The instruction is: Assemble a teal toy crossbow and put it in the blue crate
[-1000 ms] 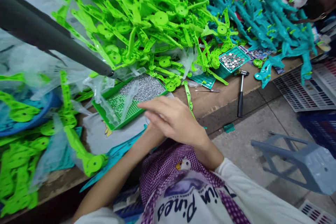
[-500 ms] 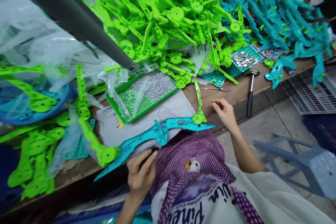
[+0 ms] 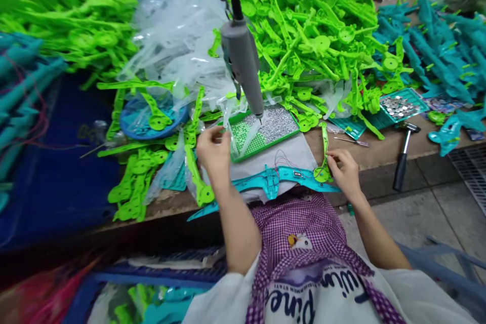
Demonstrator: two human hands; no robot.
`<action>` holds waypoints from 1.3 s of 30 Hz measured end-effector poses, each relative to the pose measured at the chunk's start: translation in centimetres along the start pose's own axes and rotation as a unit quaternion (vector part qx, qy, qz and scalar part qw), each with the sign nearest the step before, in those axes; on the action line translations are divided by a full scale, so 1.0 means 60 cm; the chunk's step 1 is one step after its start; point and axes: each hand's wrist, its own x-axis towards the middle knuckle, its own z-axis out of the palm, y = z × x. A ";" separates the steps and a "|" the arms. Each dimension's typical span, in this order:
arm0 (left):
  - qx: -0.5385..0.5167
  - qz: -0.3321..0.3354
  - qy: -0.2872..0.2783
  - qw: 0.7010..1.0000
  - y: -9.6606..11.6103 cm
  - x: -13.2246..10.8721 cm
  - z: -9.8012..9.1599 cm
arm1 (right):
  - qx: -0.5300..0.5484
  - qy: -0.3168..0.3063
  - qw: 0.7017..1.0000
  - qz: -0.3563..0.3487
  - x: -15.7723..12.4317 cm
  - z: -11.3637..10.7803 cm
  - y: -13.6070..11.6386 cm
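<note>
A turquoise bow-shaped plastic part [image 3: 271,182] lies across the table's front edge, with thin red and blue wires and a small metal component on it. At its right end is a lime-green plastic arm [image 3: 325,149] with a round base. My right hand [image 3: 345,173] has thumb and forefinger closed at that arm's edge. My left hand [image 3: 214,154] is raised beside the left end of a green tray [image 3: 261,148] of small metal screws, its fingers curled together; what they hold, if anything, is hidden. A grey power screwdriver [image 3: 245,68] hangs over the tray, bit downward.
Lime-green parts [image 3: 322,43] are heaped behind, with turquoise parts [image 3: 436,35] at right. A blue basin [image 3: 152,131] stands left. A hammer [image 3: 404,157], a thin screwdriver [image 3: 351,142] and a teal basket of metal discs [image 3: 404,106] lie right. Below left is a blue crate [image 3: 114,279].
My left hand has risen from the apron to the tray's left side; the black object it held is out of sight. My right hand has moved in to the green arm. The view has swung left.
</note>
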 end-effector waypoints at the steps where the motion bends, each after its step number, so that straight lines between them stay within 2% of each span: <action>1: 0.026 -0.001 -0.042 0.999 0.004 0.009 0.016 | -0.007 -0.001 1.000 -0.009 -0.002 0.003 -0.004; 3: 0.096 0.021 -0.101 0.990 0.007 0.014 0.047 | -0.020 -0.014 0.999 -0.036 -0.008 0.010 -0.010; 6: 0.201 0.085 -0.138 0.966 0.009 0.012 0.072 | -0.057 -0.047 0.992 -0.099 -0.019 0.015 -0.022; 10: 0.289 0.154 -0.207 0.922 0.033 0.027 0.062 | -0.093 -0.056 0.975 -0.191 -0.027 0.017 -0.063; 12: 0.300 0.177 -0.213 0.913 0.047 0.039 0.049 | -0.069 -0.063 0.967 -0.237 -0.028 0.025 -0.089; 14: 0.297 0.201 -0.200 0.912 0.051 0.047 0.036 | -0.038 -0.085 0.959 -0.269 -0.027 0.040 -0.108; 16: 0.282 0.227 -0.180 0.914 0.035 0.048 0.023 | -0.025 -0.118 0.952 -0.281 -0.025 0.057 -0.118; 19: 0.233 0.285 -0.124 0.921 -0.017 0.037 -0.001 | -0.021 -0.141 0.952 -0.269 -0.020 0.065 -0.136; 22: 0.189 0.351 -0.031 0.916 -0.066 0.018 -0.035 | -0.009 -0.128 0.957 -0.258 0.002 0.047 -0.186; 24: 0.165 0.426 0.008 0.890 -0.077 0.002 -0.063 | -0.011 -0.115 0.963 -0.245 0.029 0.033 -0.230; 27: 0.121 0.544 -0.006 0.830 -0.054 -0.025 -0.100 | -0.042 -0.132 0.967 -0.215 0.067 0.013 -0.267; 29: 0.103 0.595 -0.055 0.795 -0.024 -0.041 -0.111 | -0.039 -0.197 0.955 -0.219 0.073 -0.002 -0.258; 31: 0.084 0.619 -0.130 0.770 0.010 -0.055 -0.103 | -0.004 -0.268 0.937 -0.224 0.062 -0.024 -0.225; 33: 0.049 0.630 -0.206 0.747 0.044 -0.065 -0.078 | 0.019 -0.301 0.934 -0.190 0.043 -0.052 -0.179; 35: 0.025 0.630 -0.257 0.732 0.080 -0.071 -0.040 | 0.045 -0.310 0.942 -0.119 0.028 -0.080 -0.129; 36: 0.033 0.614 -0.279 0.738 0.098 -0.073 -0.019 | 0.076 -0.306 0.947 -0.069 0.024 -0.092 -0.102; 37: 0.028 0.585 -0.279 0.761 0.115 -0.074 0.003 | 0.120 -0.291 0.949 -0.010 0.023 -0.101 -0.076; 39: -0.020 0.503 -0.302 0.809 0.143 -0.076 0.049 | 0.224 -0.209 0.942 0.135 0.023 -0.112 -0.026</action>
